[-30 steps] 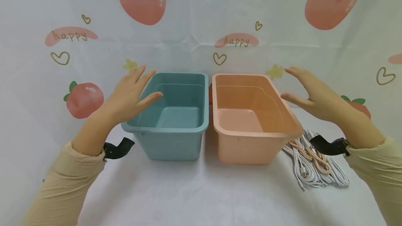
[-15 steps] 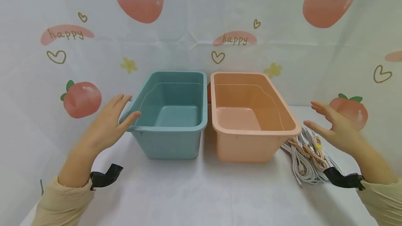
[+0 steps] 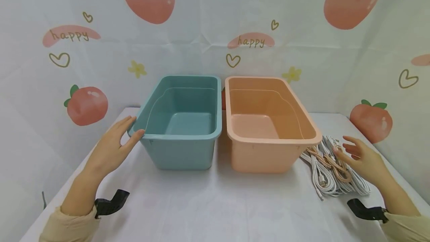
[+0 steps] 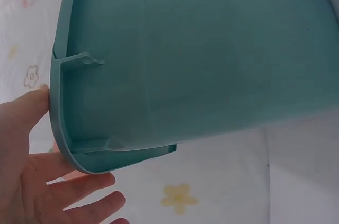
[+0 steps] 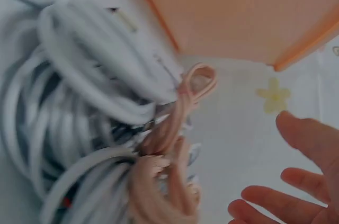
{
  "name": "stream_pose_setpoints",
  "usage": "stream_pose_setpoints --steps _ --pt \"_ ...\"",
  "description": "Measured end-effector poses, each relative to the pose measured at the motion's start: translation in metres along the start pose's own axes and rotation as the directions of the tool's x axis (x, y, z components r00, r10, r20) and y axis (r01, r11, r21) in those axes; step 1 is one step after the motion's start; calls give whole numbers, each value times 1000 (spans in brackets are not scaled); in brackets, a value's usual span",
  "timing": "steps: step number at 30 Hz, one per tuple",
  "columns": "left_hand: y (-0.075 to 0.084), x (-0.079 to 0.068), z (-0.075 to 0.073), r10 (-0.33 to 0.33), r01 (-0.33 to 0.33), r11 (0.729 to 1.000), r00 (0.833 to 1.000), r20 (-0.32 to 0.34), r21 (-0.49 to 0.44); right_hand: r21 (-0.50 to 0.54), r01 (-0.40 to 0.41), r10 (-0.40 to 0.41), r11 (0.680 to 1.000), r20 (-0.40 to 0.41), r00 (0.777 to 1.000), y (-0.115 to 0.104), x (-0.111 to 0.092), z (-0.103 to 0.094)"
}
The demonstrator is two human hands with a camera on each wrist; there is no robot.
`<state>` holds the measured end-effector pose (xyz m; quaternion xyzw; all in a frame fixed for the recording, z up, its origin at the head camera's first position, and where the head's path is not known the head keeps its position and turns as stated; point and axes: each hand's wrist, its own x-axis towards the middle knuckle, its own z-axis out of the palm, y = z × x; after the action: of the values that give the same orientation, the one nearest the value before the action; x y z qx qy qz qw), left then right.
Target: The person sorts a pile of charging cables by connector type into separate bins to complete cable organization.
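A teal plastic bin (image 3: 181, 154) stands left of centre in the head view, and nothing lies in it. My left hand (image 3: 109, 152) is at its near left corner, thumb and fingers fairly straight. In the left wrist view the thumb (image 4: 32, 105) and fingertips meet the outer side of the bin's rim (image 4: 55, 102). My right hand (image 3: 364, 160) hovers beside a pile of bundled cables (image 3: 336, 171), fingers loosely bent and holding nothing. The cables are white, with some peach-coloured coils (image 5: 164, 181) among them and metal plugs showing.
A peach plastic bin (image 3: 262, 158) stands right of the teal one, a narrow gap between them, with the cables against its right side. A white cloth (image 3: 215, 208) covers the table. Behind hangs a white backdrop (image 3: 201, 18) printed with fruit, hearts and flowers.
Both hands have come down and outward from above the bins. The left has reached the teal bin's corner; the right has dropped beside the cables. The bins and cables stay put.
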<state>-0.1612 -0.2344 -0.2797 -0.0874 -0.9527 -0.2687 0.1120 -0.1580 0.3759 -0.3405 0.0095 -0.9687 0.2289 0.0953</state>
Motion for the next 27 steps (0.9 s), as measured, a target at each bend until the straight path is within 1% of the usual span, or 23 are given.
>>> stream_pose_setpoints --steps 3,7,14,17,20,27 --pt "-1 -2 3 6 -7 1000 999 -32 -18 -24 -61 61 998 15 998 7 -4 5" --pt "0 -3 6 9 -11 1000 997 -78 -26 -48 -116 118 992 25 993 15 -7 9" --pt "4 -3 8 21 -23 1000 990 -139 -18 -50 -210 213 976 67 975 25 -8 12" --pt "4 -3 9 22 -25 999 988 -154 -22 -31 -223 225 974 62 972 27 -9 14" --pt "4 -3 10 24 -29 999 986 -165 -30 -16 -218 218 976 59 974 28 -8 14" --pt "5 -3 11 30 -35 999 984 -174 -30 -12 -234 234 972 67 970 26 -8 14"
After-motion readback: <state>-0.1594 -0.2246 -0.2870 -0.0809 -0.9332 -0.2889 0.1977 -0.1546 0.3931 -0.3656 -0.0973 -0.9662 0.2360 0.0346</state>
